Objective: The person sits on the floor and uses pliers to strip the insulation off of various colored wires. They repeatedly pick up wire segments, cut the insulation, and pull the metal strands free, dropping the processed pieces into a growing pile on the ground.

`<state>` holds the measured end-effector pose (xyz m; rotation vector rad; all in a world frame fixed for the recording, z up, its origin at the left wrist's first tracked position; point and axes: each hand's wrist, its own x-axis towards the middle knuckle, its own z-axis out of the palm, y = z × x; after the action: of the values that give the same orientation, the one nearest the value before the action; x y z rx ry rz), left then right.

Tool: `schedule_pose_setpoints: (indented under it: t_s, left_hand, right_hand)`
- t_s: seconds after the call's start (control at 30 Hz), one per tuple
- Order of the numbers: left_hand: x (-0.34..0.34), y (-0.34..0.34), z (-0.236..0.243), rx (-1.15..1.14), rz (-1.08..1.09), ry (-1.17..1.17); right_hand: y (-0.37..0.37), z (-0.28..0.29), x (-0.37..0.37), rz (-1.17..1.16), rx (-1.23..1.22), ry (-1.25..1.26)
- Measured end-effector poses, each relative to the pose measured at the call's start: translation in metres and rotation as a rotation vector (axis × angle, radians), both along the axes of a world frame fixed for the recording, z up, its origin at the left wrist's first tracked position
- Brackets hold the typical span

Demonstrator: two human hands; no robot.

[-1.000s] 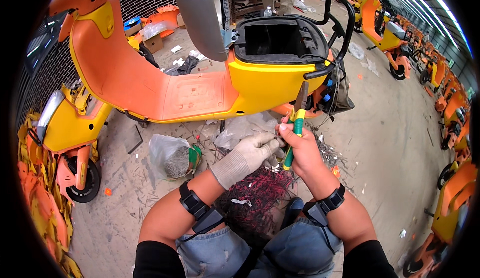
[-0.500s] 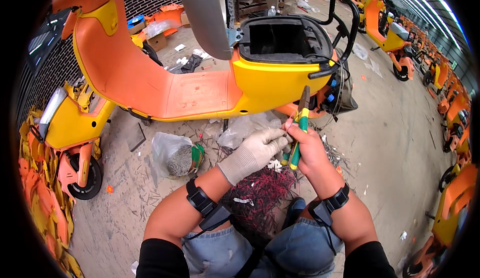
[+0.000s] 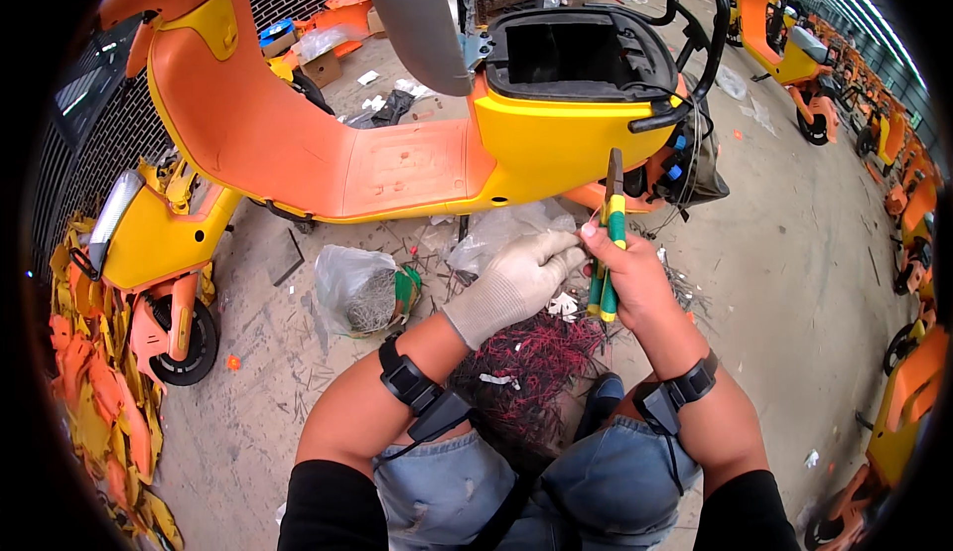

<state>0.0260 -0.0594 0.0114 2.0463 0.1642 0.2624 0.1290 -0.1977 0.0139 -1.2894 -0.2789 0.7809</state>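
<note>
- Pliers (image 3: pixel 616 219) with green and yellow handles were in the right hand, above the floor (image 3: pixel 794 333); their long axis ran away from the person, the dark tips toward the scooter (image 3: pixel 556 144), the handle ends toward the knees.
- At the left, a clear plastic bag (image 3: pixel 340 271) stood on the floor near the lower edge of the footboard (image 3: pixel 407 169); it contained a tangle of thin grey wire pieces (image 3: pixel 372 303).
- Next, the gloved left hand (image 3: pixel 521 278) was just left of the pliers, its fingertips brought near the right thumb; whether they pinched something thin, I could not tell.
- Below it, a heap of red and black wire pieces (image 3: pixel 531 357) lay on the floor, before the knees.
- Beyond the hands, the black storage box (image 3: pixel 499 60) of the scooter was open; its inside was too dark to tell the contents.
- Rightmost, the bare right hand (image 3: pixel 635 273) had its fingers wrapped about the handles; it was the nearer hand to the pliers.
</note>
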Motion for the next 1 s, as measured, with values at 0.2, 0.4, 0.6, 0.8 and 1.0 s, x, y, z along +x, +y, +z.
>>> schedule_pose_setpoints:
  t_s: [0.2, 0.4, 0.6, 0.8, 1.0]
  left_hand:
    - [0.001, 0.006, -0.009, 0.128, 0.011, -0.031]
    - [-0.002, 0.021, -0.006, -0.199, 0.056, 0.024]
    - [-0.007, 0.038, -0.002, -0.332, 0.149, -0.01]
    - [-0.005, 0.041, -0.008, -0.326, 0.172, -0.07]
    - [-0.004, 0.041, -0.011, -0.123, 0.123, -0.041]
  right_hand:
    - [0.002, -0.01, -0.006, -0.058, -0.072, -0.239]
    - [-0.011, -0.011, 0.004, -0.022, -0.041, -0.194]
    - [-0.029, -0.009, 0.005, 0.283, -0.093, -0.266]
    - [-0.033, -0.015, -0.004, 0.468, -0.159, -0.352]
    - [-0.029, -0.008, -0.008, 0.485, -0.189, -0.319]
